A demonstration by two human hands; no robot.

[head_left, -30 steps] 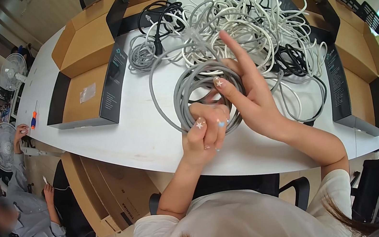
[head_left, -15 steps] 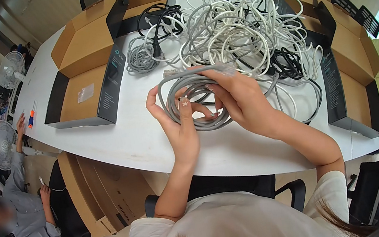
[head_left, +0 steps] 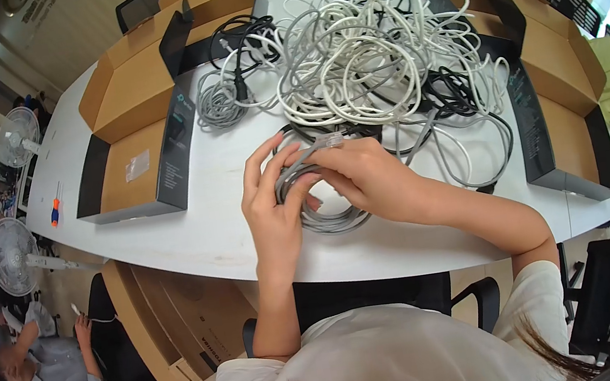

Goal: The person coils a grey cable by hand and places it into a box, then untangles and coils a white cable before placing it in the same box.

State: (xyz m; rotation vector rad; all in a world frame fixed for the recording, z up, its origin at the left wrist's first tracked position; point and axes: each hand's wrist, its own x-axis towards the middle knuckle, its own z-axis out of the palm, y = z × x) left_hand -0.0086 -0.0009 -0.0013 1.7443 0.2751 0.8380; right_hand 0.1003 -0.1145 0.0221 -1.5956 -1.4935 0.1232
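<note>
A grey network cable (head_left: 335,224) is wound into a loose coil just above the table's near edge. My left hand (head_left: 273,204) grips the coil's left side, thumb inside the ring and fingers bent over the top. My right hand (head_left: 377,179) pinches the cable's upper right part. A clear plug (head_left: 333,140) on the cable's end sticks out above my right hand's fingers. Just beyond my hands lies a large tangle of white and grey cables (head_left: 358,66). The fingertips of my right hand are partly hidden behind the coil.
Open cardboard boxes stand at left (head_left: 134,185) and right (head_left: 566,154). A small grey cable coil (head_left: 221,105) and black power cord (head_left: 240,83) lie left of the tangle. A screwdriver (head_left: 55,210) rests far left. Another person (head_left: 62,373) sits at lower left.
Both hands have come nearer to my body with the coil, which is now tilted. My left fingers have closed over its top. The other person's hand has left the table edge.
</note>
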